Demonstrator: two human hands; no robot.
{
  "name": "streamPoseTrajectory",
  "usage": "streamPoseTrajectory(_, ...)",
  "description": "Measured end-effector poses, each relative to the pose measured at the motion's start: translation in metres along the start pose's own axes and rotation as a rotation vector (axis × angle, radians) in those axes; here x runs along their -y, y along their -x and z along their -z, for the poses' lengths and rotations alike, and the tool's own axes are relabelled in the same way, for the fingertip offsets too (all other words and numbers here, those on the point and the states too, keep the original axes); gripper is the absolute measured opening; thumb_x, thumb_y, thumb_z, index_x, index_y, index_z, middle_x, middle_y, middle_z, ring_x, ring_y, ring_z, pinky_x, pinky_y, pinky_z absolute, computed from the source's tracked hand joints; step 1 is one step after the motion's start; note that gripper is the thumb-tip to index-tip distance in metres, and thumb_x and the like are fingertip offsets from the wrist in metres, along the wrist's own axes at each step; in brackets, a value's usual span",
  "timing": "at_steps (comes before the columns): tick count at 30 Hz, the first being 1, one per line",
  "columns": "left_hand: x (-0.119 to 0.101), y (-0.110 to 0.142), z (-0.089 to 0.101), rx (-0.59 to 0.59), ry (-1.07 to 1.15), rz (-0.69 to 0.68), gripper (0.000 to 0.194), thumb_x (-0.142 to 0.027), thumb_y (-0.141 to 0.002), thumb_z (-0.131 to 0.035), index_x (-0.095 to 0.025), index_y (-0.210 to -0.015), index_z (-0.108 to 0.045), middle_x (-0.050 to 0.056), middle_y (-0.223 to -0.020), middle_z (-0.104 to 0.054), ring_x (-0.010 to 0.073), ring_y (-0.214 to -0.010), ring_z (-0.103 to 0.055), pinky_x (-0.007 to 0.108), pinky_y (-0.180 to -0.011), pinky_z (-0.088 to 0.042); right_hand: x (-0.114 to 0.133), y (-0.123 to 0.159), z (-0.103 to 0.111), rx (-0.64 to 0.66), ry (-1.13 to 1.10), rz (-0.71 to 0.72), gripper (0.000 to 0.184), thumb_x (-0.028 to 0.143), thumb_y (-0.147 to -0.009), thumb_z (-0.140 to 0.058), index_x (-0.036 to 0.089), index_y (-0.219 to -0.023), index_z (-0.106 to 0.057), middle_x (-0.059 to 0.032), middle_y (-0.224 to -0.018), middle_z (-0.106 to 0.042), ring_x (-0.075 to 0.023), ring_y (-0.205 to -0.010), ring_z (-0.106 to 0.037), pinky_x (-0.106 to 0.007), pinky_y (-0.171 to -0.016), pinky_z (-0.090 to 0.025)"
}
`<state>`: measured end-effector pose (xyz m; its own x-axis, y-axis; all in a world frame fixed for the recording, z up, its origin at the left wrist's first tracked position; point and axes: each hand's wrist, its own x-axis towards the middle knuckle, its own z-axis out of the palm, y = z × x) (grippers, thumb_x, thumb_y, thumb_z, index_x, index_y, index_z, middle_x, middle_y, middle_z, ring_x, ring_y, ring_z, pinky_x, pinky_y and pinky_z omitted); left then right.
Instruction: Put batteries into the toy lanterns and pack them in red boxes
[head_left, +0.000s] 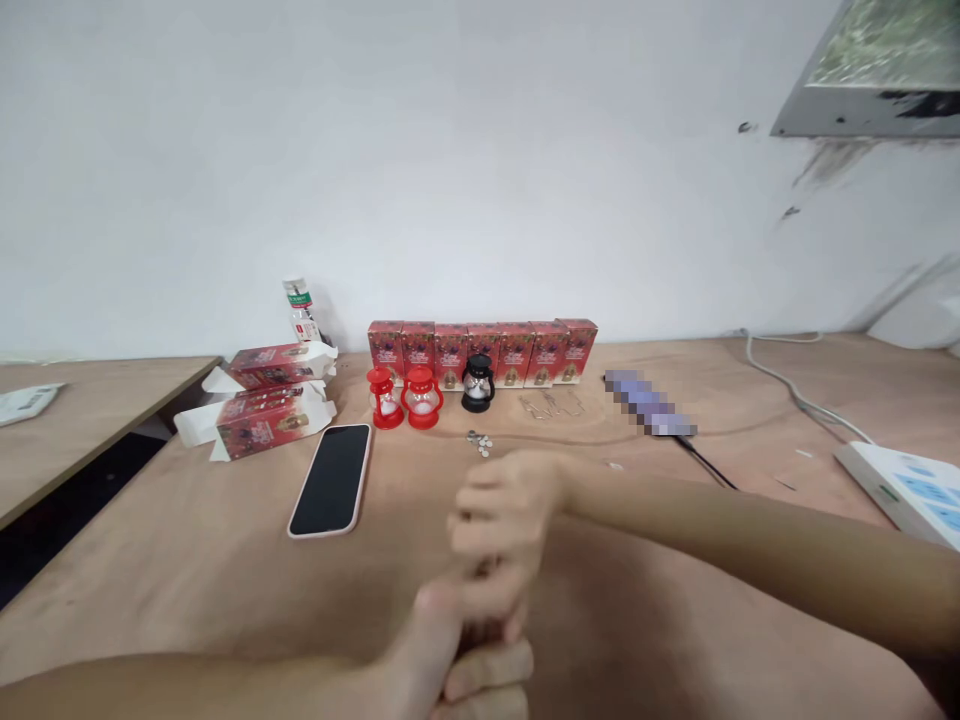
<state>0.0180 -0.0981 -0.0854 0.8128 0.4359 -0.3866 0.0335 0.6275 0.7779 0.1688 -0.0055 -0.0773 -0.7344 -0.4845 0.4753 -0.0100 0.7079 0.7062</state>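
Observation:
My left hand [465,660] and my right hand [502,525] meet low over the middle of the wooden table [187,560]. Both have their fingers curled together around something small and dark that I cannot make out. Beyond them lie a few small silver discs [479,442]. Two red toy lanterns [405,397] and a black one [478,384] stand in front of a row of red boxes [484,352] by the wall.
A black phone [332,479] lies face up to the left. Two opened red boxes [266,400] lie on their sides at the left, with a bottle [301,310] behind. A white power strip [911,490] and cables sit at the right. A gap separates a second table [90,420] at the left.

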Motion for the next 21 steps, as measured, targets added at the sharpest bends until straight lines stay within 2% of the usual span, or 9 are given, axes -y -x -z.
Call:
streamPoseTrajectory(2,-0.009,0.007,-0.009,0.089,0.047,-0.051,0.050,-0.064,-0.074,-0.050,-0.021,-0.053,-0.033,-0.009,-0.029,-0.020,0.0070,-0.027,-0.010,0.021,-0.033,-0.007,-0.024,0.030,0.009,0.226,0.118,-0.207,0.023,0.019,-0.093,-0.040,0.026,-0.101,-0.061,0.0014,-0.081,-0.062,-0.0083,-0.060,-0.051,-0.021,-0.051,-0.040)
streamPoseTrajectory(4,-0.019,0.007,-0.008,0.102,0.051,-0.116,0.054,-0.063,-0.073,-0.052,-0.020,-0.050,-0.030,-0.009,-0.031,-0.018,0.0053,-0.028,-0.010,0.021,-0.033,-0.007,-0.043,0.056,0.015,0.549,0.212,-0.584,0.034,0.010,-0.095,-0.032,0.023,-0.110,-0.059,-0.0044,-0.097,-0.067,-0.0121,-0.077,-0.059,-0.025,-0.064,-0.047)
streamPoseTrajectory(7,-0.033,-0.012,0.013,-0.099,-0.162,-0.164,0.052,-0.067,-0.069,-0.047,-0.021,-0.056,-0.024,-0.011,-0.040,-0.013,0.0056,-0.034,-0.007,0.019,-0.035,-0.009,-0.059,0.078,0.010,0.780,0.075,-0.847,0.042,0.004,-0.094,-0.029,0.021,-0.122,-0.053,-0.0070,-0.130,-0.057,-0.0192,-0.115,-0.054,-0.045,-0.095,-0.046)
streamPoseTrajectory(10,-0.042,-0.041,0.048,-0.469,-0.885,-0.203,0.046,-0.064,-0.081,-0.012,-0.023,-0.063,-0.023,-0.009,-0.048,-0.019,0.0095,-0.037,-0.019,0.021,-0.039,-0.024,-0.062,0.088,-0.008,0.774,-0.087,-0.828,0.053,-0.004,-0.089,-0.033,0.028,-0.128,-0.047,0.0020,-0.140,-0.048,-0.0146,-0.132,-0.039,-0.053,-0.111,-0.029)
streamPoseTrajectory(11,-0.044,-0.049,0.059,-0.536,-0.984,-0.228,0.044,-0.061,-0.083,-0.015,-0.023,-0.066,-0.027,-0.007,-0.051,-0.028,0.0110,-0.041,-0.029,0.023,-0.044,-0.031,-0.063,0.091,-0.015,0.745,-0.111,-0.807,0.056,-0.006,-0.087,-0.034,0.030,-0.129,-0.046,0.0036,-0.141,-0.048,-0.0129,-0.134,-0.037,-0.054,-0.113,-0.026)
streamPoseTrajectory(14,-0.044,-0.064,0.082,-0.625,-1.200,-0.301,0.031,-0.053,-0.082,-0.041,-0.022,-0.080,-0.042,0.001,-0.079,-0.053,0.0190,-0.074,-0.052,0.035,-0.073,-0.044,-0.065,0.107,-0.036,0.662,-0.140,-0.739,0.055,-0.008,-0.086,-0.034,0.027,-0.126,-0.049,0.0025,-0.138,-0.051,-0.0110,-0.135,-0.036,-0.052,-0.115,-0.025)
streamPoseTrajectory(16,-0.041,-0.070,0.090,-0.660,-1.347,-0.341,0.026,-0.041,-0.077,-0.056,-0.022,-0.095,-0.050,0.006,-0.102,-0.054,0.0263,-0.100,-0.050,0.046,-0.092,-0.037,-0.067,0.118,-0.046,0.652,-0.143,-0.705,0.050,-0.007,-0.085,-0.034,0.022,-0.122,-0.052,-0.0015,-0.135,-0.054,-0.0114,-0.132,-0.040,-0.049,-0.114,-0.028)
streamPoseTrajectory(18,-0.038,-0.076,0.093,-0.690,-1.475,-0.373,0.033,-0.030,-0.078,-0.058,-0.022,-0.110,-0.053,0.009,-0.114,-0.050,0.0309,-0.112,-0.043,0.051,-0.099,-0.029,-0.068,0.126,-0.050,0.654,-0.137,-0.693,0.046,-0.006,-0.085,-0.034,0.018,-0.117,-0.055,-0.0050,-0.130,-0.058,-0.0122,-0.129,-0.044,-0.047,-0.112,-0.032)
streamPoseTrajectory(21,-0.035,-0.089,0.096,-0.716,-1.607,-0.412,0.036,-0.023,-0.085,-0.053,-0.023,-0.121,-0.055,0.011,-0.117,-0.049,0.0316,-0.113,-0.041,0.050,-0.096,-0.031,-0.065,0.133,-0.045,0.641,-0.119,-0.714,0.042,-0.003,-0.086,-0.033,0.019,-0.113,-0.058,-0.0064,-0.125,-0.061,-0.0139,-0.125,-0.049,-0.046,-0.110,-0.036)
